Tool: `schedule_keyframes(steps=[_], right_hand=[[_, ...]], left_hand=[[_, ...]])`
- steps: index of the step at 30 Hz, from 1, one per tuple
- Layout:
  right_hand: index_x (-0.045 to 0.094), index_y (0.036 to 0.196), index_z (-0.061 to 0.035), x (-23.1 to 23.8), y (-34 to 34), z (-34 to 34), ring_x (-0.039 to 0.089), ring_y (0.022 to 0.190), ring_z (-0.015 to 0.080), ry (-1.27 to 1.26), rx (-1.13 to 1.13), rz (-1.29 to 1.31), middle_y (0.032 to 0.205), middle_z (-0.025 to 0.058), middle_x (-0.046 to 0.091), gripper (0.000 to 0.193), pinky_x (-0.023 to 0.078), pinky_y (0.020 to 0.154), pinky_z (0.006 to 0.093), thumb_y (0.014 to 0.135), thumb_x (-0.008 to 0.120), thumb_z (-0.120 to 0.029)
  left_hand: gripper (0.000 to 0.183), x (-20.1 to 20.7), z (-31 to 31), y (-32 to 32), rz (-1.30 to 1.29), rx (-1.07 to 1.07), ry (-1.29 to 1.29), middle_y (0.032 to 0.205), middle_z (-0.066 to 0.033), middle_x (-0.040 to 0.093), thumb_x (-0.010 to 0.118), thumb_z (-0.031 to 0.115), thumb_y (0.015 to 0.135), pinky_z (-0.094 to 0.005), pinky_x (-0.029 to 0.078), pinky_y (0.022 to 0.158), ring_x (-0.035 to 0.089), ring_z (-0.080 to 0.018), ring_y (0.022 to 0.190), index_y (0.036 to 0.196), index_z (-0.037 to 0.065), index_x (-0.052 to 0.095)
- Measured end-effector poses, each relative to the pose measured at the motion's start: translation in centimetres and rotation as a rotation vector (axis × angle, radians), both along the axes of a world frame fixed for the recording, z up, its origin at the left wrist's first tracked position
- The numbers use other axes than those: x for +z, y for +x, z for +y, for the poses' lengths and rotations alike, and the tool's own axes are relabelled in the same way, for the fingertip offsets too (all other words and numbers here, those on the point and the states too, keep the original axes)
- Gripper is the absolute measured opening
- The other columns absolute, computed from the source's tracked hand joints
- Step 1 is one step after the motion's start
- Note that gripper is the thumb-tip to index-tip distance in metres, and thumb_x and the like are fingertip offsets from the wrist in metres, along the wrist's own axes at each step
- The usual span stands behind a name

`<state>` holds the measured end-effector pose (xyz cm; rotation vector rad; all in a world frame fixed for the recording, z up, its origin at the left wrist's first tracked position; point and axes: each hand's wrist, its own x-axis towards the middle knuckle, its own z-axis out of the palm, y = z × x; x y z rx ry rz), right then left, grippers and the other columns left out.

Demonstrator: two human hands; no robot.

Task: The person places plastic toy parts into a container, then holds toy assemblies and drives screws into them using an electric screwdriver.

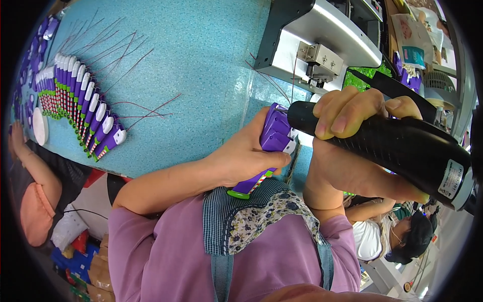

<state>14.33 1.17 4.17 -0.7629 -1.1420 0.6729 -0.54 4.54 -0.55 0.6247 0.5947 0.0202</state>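
Note:
My left hand [245,157] is wrapped round a purple plastic toy part [275,132] with a white section, red-and-white stripes and a green end. In my right hand [347,118] is a black electric screwdriver [402,151], its narrow end at the upper part of the toy part. The hand and tool partly cover the bit, so I cannot make out whether it sits in a screw. To the left on the blue table mat [196,55], a curved row of matching toy parts [80,98] lies side by side, thin dark red wires trailing from them.
A grey-and-silver machine [322,40] with a metal fixture stands just beyond my hands. Green pieces [359,78] lie behind it. More purple parts [32,65] and a white disc [40,126] lie at the far left. Other people [37,186] are at both sides.

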Motion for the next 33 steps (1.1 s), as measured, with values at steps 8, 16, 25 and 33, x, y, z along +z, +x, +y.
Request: schedule_keyframes(steps=[8,16,25,33], right_hand=[[0.044,0.125,-0.0069,1.2,1.3,0.7,0.050,0.054,0.0217,0.006,0.086,-0.066,0.074,0.0107,0.054,0.100,0.042,0.057,0.0356,0.068,0.035,-0.089],[0.053,0.117,-0.0071,1.9,3.3,1.2,0.049,0.060,0.0233,0.075,-0.036,0.025,0.076,0.0129,0.056,0.098,0.039,0.061,0.0365,0.067,0.035,-0.089],[0.044,0.121,-0.0064,1.4,0.4,0.0,0.048,0.048,0.0190,0.038,0.038,-0.123,0.069,0.0096,0.052,0.094,0.042,0.052,0.0339,0.070,0.037,-0.086],[0.043,0.122,-0.0064,0.4,-1.3,-0.7,0.049,0.047,0.0195,-0.138,-0.246,-0.021,0.068,0.0109,0.054,0.096,0.041,0.052,0.0326,0.069,0.038,-0.086]], left_hand=[[0.064,-0.5,0.2,-0.1,-0.022,0.035,0.006,0.079,-0.0053,0.054,0.068,0.000,0.074,-0.0265,0.047,0.054,0.056,-0.0128,0.063,0.127,0.004,0.032],[0.059,-1.0,0.1,0.5,-0.018,0.046,-0.052,0.085,-0.0072,0.057,0.068,0.000,0.076,-0.0295,0.050,0.056,0.058,-0.0150,0.068,0.124,0.005,0.034],[0.059,-0.6,0.0,0.8,-0.038,0.072,-0.085,0.082,-0.0082,0.056,0.066,-0.001,0.077,-0.0287,0.048,0.053,0.058,-0.0153,0.063,0.125,0.005,0.031],[0.058,-1.0,-0.2,1.0,-0.024,0.085,-0.070,0.080,-0.0071,0.055,0.066,-0.001,0.077,-0.0283,0.047,0.053,0.057,-0.0144,0.062,0.124,0.004,0.031]])
